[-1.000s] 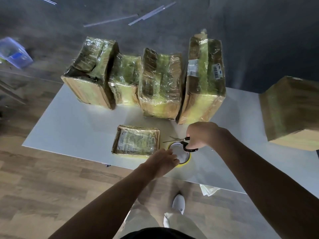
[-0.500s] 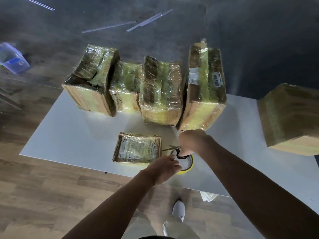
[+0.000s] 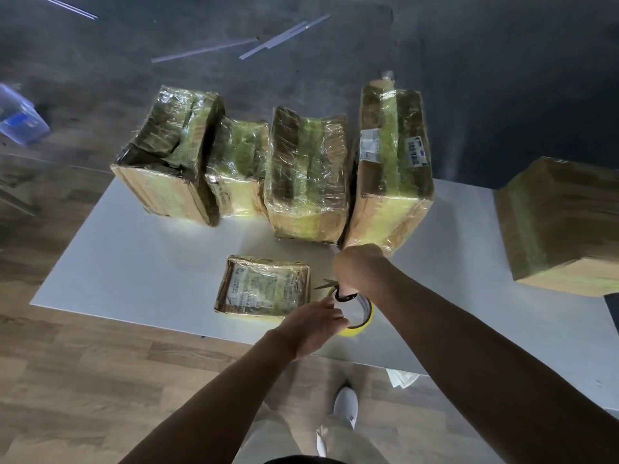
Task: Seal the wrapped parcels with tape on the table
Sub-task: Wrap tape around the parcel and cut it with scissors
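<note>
- While the counter (image 3: 134, 262) spread out as a smooth, pale, rectangular slab, every parcel stood on it.
- A plain brown carton (image 3: 562, 222), boxy and matte, sat at the right end, well apart from the others.
- Four wrapped parcels lined the far edge, all cardboard under crinkled, glossy film with yellowish bands. The tall parcel (image 3: 392, 169) bore white labels. Beside it stood the middle parcel (image 3: 308, 175), and the short parcel (image 3: 237, 165) was squeezed between that and the leftmost parcel (image 3: 170, 155).
- The flat parcel (image 3: 264, 286), low and rectangular with a printed label beneath shiny wrap, lay alone near the front edge.
- The left grip (image 3: 315, 326) curled around the yellow tape roll (image 3: 366, 316), a ring just right of the flat parcel.
- The right grip (image 3: 358, 269) clenched black-handled scissors (image 3: 338, 294), whose thin blades pointed toward the flat parcel.
</note>
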Demonstrator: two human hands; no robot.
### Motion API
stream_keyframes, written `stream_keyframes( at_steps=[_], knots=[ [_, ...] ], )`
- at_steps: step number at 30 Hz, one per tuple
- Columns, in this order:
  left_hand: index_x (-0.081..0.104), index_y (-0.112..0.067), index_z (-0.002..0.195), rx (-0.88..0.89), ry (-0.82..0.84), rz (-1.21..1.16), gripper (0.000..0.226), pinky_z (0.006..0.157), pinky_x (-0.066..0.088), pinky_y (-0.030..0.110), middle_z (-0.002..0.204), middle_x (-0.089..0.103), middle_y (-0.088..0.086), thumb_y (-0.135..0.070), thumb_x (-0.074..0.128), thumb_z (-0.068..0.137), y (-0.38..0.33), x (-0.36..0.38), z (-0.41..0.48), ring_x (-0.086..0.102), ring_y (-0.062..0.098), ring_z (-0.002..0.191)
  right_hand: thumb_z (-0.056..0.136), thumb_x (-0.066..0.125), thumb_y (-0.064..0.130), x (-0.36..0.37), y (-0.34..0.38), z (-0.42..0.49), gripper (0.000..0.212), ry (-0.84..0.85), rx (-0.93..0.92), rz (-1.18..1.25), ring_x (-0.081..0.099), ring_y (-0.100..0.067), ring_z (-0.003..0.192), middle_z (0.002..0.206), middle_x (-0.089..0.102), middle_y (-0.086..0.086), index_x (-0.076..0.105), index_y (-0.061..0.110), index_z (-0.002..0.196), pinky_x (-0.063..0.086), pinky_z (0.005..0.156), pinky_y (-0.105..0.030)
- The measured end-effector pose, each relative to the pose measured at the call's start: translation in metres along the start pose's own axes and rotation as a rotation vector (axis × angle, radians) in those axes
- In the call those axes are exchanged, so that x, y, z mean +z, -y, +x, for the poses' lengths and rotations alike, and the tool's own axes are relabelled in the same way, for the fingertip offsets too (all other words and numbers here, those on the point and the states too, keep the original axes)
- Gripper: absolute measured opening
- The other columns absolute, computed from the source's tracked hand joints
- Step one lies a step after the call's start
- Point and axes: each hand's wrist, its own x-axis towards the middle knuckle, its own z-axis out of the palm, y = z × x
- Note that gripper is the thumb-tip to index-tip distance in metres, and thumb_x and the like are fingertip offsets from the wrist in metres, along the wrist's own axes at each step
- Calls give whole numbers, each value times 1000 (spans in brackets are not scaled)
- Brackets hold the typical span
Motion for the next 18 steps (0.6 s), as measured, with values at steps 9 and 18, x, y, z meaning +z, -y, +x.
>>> stream_keyframes(
  at_steps=[9,18],
  knots=[
    [63,-6,98,-15,22,-58,30,79,54,50,81,60,9,12,48,79,3,3,1,53,36,105,92,51,5,7,-7,0,21,-118,22,-15,40,-12,61,68,39,4,48,12,72,38,67,-24],
    [62,-11,101,-34,90,-28,29,67,52,44,91,62,6,7,47,84,1,1,2,49,29,106,92,51,10,9,-26,-9,33,-164,21,-51,33,-10,55,68,37,5,36,16,63,35,62,-24]
  ],
)
